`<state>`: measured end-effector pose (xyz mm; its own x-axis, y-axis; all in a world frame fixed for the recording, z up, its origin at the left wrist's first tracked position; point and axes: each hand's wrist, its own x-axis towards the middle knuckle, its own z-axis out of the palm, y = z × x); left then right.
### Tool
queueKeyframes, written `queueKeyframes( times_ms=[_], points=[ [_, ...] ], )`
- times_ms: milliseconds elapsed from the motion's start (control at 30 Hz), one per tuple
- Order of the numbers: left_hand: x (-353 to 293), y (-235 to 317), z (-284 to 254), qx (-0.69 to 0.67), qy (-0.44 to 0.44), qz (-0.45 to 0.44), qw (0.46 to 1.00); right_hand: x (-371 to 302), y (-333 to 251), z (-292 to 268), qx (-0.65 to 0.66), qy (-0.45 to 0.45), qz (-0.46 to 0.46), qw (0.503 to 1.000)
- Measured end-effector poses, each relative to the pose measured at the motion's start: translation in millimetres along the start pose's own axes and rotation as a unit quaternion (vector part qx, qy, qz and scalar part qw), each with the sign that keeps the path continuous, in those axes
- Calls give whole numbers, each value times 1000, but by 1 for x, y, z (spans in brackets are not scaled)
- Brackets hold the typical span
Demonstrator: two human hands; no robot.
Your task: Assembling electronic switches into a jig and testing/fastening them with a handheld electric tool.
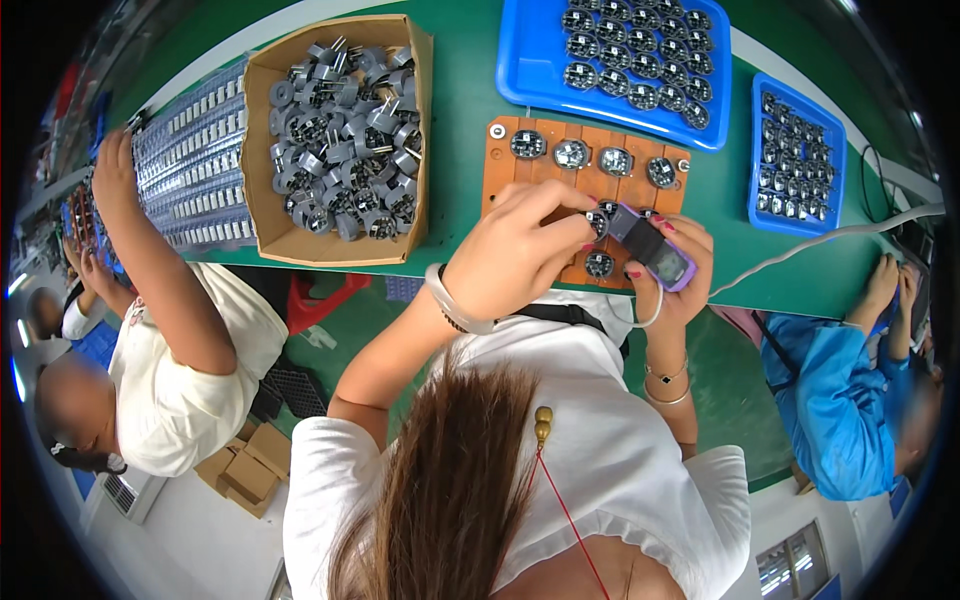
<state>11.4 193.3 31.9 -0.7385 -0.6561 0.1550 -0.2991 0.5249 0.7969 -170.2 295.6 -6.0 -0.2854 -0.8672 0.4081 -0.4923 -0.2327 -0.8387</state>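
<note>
My left hand reaches over an orange-brown fixture board, its thumb and fingers closed at the edge of a round electronic part. Wrapped in my right hand is a purple and black handheld device with a small display and a white cable. The device's dark end sits right beside that part, and I cannot tell whether they touch. Along the board's far row lie several more round parts with shiny, dark faces. Another round part sits nearer to me, between my hands. Some of the board is hidden by my hands.
A cardboard box of grey round parts with metal pins stands left. Beyond the board is a large blue tray of round parts; a smaller blue tray is right. Clear plastic trays lie far left. Co-workers sit on both sides. A grey cable crosses the green table.
</note>
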Motion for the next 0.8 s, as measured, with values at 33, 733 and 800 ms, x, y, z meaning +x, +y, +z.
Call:
queueKeyframes(
  times_ms=[33, 733, 800],
  points=[
    [-1, 0, 3, 0, -1, 0, 1000, 2, -2, -1, 0, 1, 0, 1000],
    [9, -3, 16, 147, 36, 6, 988, 1, 1, -15, 26, 69, 73, 995],
    [11, -1, 23, 156, 23, 23, 987, 2, 2, -17, 10, 21, 57, 998]
  ],
)
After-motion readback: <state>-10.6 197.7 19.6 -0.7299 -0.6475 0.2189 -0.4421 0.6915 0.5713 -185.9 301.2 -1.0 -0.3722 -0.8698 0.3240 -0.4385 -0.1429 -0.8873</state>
